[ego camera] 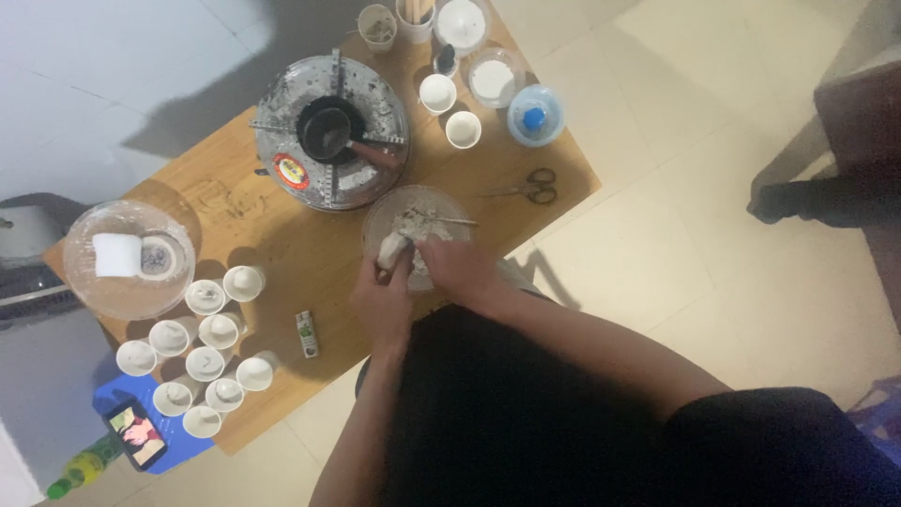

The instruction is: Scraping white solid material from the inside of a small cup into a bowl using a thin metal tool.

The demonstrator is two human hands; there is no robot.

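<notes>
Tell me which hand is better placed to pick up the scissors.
Right, probably. The right hand works in the glass bowl, on the side nearer the scissors. The left hand holds a grey lump, farther away.

Cream tiled floor (676, 216), pale at far left under dark shadow. Low wooden table (282, 244) set at angle. Dark furniture (863, 113) far right.
</notes>
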